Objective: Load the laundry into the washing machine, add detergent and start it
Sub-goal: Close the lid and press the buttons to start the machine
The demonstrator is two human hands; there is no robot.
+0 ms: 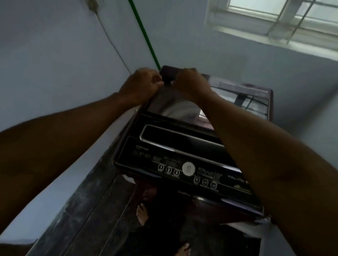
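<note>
A dark top-loading washing machine [131, 144] stands below me against the pale wall. Its glass lid [177, 107] lies closed and reflects the window. Nearest to me is the control panel [159, 161], with a round white button [188, 168] and small numbered keys. Both arms reach over the machine to its far left corner. My left hand [141, 85] and my right hand [191, 85] sit close together there, fingers curled on the top's rear edge. What the fingers grip is hidden. No laundry or detergent is in view.
A green hose [139, 20] runs down the wall to the machine's far left corner. A wall socket [93, 4] with a cable is on the left wall, and a barred window [296, 15] is above. My bare feet [142, 213] stand on dark stone floor [92, 214].
</note>
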